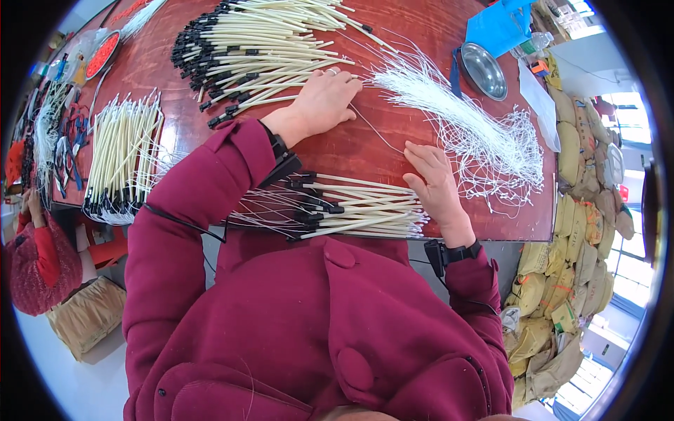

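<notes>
My left hand (319, 102) lies palm down at the cream ends of a large pile of thin rods with black fittings (270, 52). Its fingers are bent, with the thumb apart from them; nothing shows in its grip. A single white string (379, 132) runs from near the left thumb to the fingertips of my right hand (434, 179). That hand is open, thumb and fingers spread, beside a bundle of white strings (463, 116). Between my body and the hands lies a smaller bunch of cream rods (372, 203), black fittings to the left and strings trailing from them.
A third rod bunch (126, 151) lies on the red table (235, 151) at left. A metal bowl (483, 71) and blue container (498, 29) stand far right; a bowl of red bits (103, 55) far left. Sacks (579, 245) are stacked right. Another person (43, 263) is at left.
</notes>
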`<state>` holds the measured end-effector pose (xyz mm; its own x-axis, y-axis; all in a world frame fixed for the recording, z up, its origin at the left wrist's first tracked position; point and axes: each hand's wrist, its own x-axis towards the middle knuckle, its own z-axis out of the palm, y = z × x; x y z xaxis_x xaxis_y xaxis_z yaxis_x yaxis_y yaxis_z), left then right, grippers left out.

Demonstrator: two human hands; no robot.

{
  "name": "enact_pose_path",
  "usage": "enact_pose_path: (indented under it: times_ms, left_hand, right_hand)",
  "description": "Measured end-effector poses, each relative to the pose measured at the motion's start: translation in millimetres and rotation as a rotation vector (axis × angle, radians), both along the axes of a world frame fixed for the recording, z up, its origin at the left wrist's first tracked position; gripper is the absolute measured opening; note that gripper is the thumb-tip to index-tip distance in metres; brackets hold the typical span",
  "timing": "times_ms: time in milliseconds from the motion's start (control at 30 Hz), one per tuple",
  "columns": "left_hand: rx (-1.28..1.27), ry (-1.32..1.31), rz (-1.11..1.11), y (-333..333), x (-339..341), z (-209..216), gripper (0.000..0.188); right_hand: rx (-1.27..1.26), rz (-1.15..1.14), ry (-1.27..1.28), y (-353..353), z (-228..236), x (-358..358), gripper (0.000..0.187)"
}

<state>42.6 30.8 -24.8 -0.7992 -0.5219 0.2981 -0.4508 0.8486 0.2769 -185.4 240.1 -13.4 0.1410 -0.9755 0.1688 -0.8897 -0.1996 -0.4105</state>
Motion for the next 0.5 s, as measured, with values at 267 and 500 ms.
enact_pose_path:
  times_ms: [267, 500]
  left_hand:
    - [0.090, -0.015, -0.092, 0, 9, -11, 0.016]
    - [0.127, -0.059, 0.108, 22, 83, -6, 0.013]
  right_hand:
    - [-0.007, 0.017, -0.030, -3, -4, -3, 0.044]
    - [-0.034, -0.002, 0.073, 1, -6, -19, 0.047]
